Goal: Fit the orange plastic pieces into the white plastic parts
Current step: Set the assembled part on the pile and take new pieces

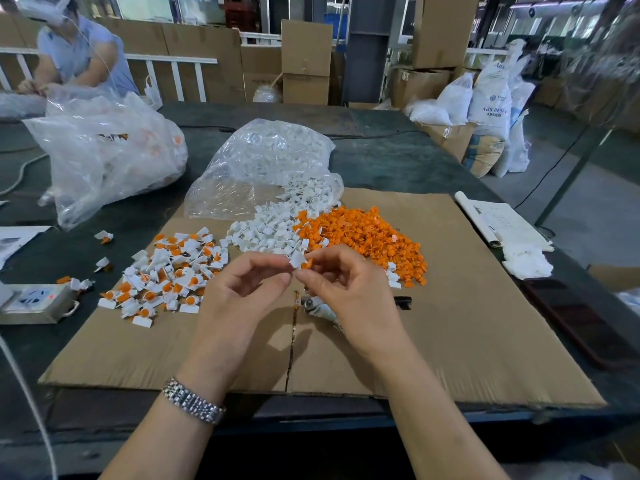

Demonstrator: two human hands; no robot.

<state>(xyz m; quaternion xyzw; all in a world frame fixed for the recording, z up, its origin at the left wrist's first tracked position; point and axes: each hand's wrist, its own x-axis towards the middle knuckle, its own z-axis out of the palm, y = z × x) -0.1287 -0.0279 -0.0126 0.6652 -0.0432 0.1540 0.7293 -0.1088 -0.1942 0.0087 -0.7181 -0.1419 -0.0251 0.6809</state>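
I see cardboard (450, 306) carrying the orange pile (363, 237), white pile (266, 233) and assembled pile (166, 275), with left hand (239, 299) pinching a white part (297, 260) and right hand (349, 289) pinching an orange piece (307, 263) against it.

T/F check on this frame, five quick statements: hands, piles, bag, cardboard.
1. The left hand and the right hand both pinch the white part. True.
2. The orange pile lies left of the assembled pile. False: it lies right.
3. The clear bag holds white parts. True.
4. The left wrist wears a metal watch. True.
5. The piles sit on bare table. False: on cardboard.
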